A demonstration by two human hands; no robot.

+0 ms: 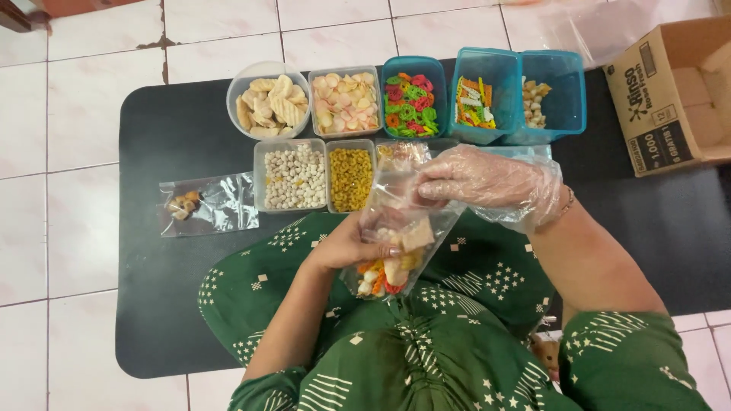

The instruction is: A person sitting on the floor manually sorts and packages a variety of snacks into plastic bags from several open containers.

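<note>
Over our lap, our bare left hand [346, 247] grips a clear plastic bag [396, 243] of mixed crackers, while our gloved right hand [476, 181] pinches its open top. Beyond stand tubs of white pellets [293, 176] and yellow pellets [351, 179], then blue containers [518, 95].

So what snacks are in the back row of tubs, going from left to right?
Round tub of pale ridged crackers → tub of pink and cream chips → blue tub of colourful rings → blue tub of colourful sticks → blue tub of beige pieces.
</note>
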